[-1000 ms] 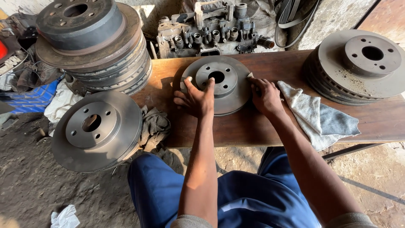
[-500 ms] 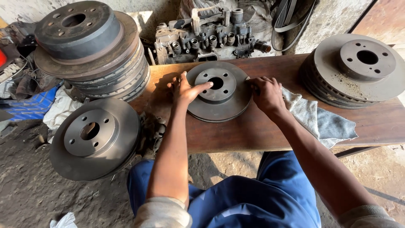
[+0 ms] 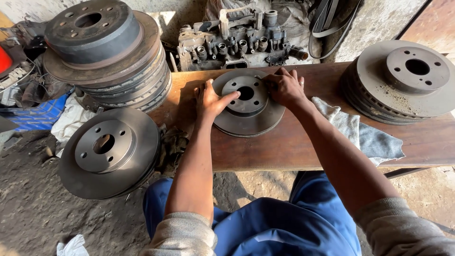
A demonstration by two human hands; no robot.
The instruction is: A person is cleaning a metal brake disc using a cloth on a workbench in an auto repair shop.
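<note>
While both hands rest on it, the centre brake disc [image 3: 249, 102] lies flat on the wooden table [image 3: 308, 142] — the landmark here. Far left of it, a stack of discs [image 3: 106, 52] stands tall, with a blue crate-like thing [image 3: 35, 116] beside that stack; a single disc [image 3: 109, 151] leans lower, left of the table's edge. The left hand [image 3: 211, 100] lies open, fingers spread on the centre disc's left rim. The right hand [image 3: 283, 87] curls loosely over its upper right rim — gripping nothing else. Behind the disc sits a grey engine part [image 3: 237, 40]. Right of it a grey rag [image 3: 360, 135], then another disc pile [image 3: 403, 80].
</note>
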